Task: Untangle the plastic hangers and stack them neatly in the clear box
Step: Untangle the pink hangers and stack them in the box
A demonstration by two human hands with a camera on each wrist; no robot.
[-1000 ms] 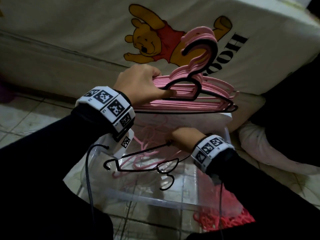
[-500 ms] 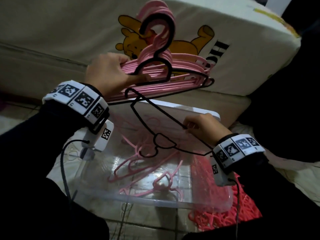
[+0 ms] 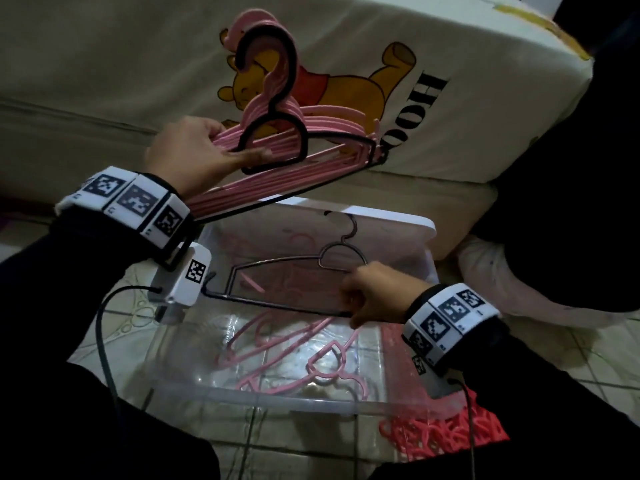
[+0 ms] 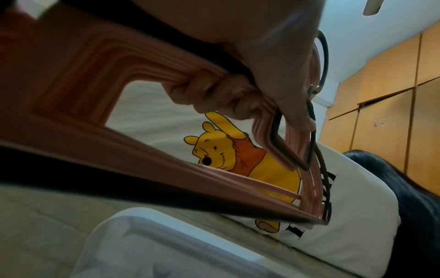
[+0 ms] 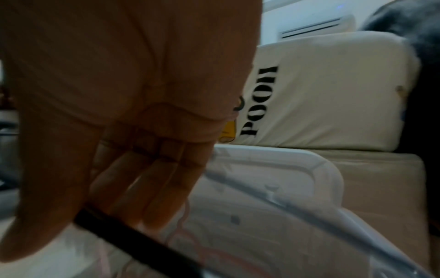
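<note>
Two hands busy | left hand (image 3: 187, 157) gripped pink hanger bundle (image 3: 287, 157) | right hand (image 3: 375, 294) pinched black hanger (image 3: 277, 303) | risk: hook could snag loose pink hangers (image 3: 277, 344) in clear box (image 3: 277, 407)

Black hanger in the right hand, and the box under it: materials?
Black hanger: thin, round-section rod with a dull dark finish; looks like plastic, though coated wire can't be excluded. Box: clear glossy plastic, floor tiles visible through it, with a whitish rim.

hangers (image 3: 277, 344) in box (image 3: 346, 403), cushion (image 3: 138, 64) behind
</note>
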